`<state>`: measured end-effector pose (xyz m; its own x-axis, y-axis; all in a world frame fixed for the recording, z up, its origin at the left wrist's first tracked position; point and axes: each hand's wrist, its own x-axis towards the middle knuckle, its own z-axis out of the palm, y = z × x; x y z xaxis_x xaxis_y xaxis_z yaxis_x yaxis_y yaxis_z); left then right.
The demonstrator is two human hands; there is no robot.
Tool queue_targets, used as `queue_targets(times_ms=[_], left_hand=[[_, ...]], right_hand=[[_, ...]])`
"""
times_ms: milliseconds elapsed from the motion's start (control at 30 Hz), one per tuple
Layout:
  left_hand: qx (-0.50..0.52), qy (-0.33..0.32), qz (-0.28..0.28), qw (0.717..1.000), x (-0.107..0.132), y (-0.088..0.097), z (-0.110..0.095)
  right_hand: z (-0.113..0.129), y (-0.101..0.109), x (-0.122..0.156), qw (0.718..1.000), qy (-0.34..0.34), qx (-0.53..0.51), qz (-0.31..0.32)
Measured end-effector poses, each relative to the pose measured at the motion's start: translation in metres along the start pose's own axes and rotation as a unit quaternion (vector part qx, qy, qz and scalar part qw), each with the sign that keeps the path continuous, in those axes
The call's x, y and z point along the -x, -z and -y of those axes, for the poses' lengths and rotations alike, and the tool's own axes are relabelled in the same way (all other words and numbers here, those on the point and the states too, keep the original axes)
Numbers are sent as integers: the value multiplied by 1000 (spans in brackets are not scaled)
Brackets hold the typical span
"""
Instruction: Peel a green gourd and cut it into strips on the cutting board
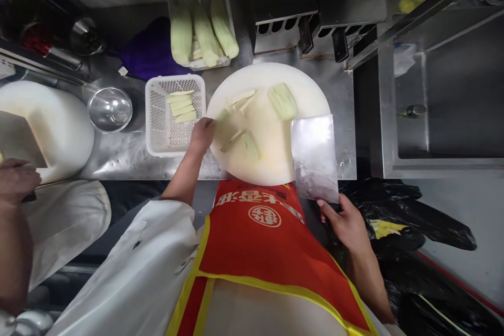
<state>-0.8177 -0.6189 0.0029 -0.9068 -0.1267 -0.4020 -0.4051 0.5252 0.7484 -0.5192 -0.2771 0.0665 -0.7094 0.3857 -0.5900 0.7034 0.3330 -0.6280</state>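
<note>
A broad cleaver (315, 157) is in my right hand (348, 220), its blade over the right edge of the round white cutting board (275, 163). My left hand (202, 134) is at the board's left edge, beside the white basket, fingers closed on a blurred pale green gourd slice (222, 117). Thin offcuts (244, 101) and another gourd piece (250, 147) lie on the board. A larger peeled gourd chunk (282, 101) rests near its upper right. Several cut gourd pieces (183, 106) sit inside the white basket (150, 115).
Behind, a second basket (228, 5) holds whole peeled gourds (202, 34). A metal bowl (110, 110) stands left. A co-worker's hand (18, 181) holds a cleaver (19, 139) over another board (74, 126). Knife racks (277, 37) stand at the back; a sink (464, 89) is right.
</note>
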Motion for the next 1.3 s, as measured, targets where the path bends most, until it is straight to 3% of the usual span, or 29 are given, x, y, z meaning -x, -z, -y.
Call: queue_targets(times_ms=[133,267,400,433,533,600,767,867,1033,1300], left_hand=[[-105,-40,-8,994,-7,15,-1],[-167,-93,35,981,2,21,-1],[-225,-265,-5,938,29,13,-4],[-231,-323,27,917,38,7,-5],[-252,-465,206,823,58,-16,-4],[-273,-498,247,785,65,-33,1],[-248,-537,233,772,58,-56,15],[-215,-567,243,758,49,-57,19],[-220,-572,218,759,44,-59,22],[-208,-572,211,765,42,-64,28]], right_hand=[[13,-8,-3,998,36,55,25],[26,-18,-4,991,102,75,42],[34,-25,0,980,153,53,113],[35,-27,1,978,152,51,133],[37,-30,4,978,130,67,149],[40,-32,4,981,116,91,129],[51,-35,5,969,136,159,135],[59,-33,5,956,156,197,149],[75,-25,6,936,210,223,173],[86,-9,3,911,221,276,213]])
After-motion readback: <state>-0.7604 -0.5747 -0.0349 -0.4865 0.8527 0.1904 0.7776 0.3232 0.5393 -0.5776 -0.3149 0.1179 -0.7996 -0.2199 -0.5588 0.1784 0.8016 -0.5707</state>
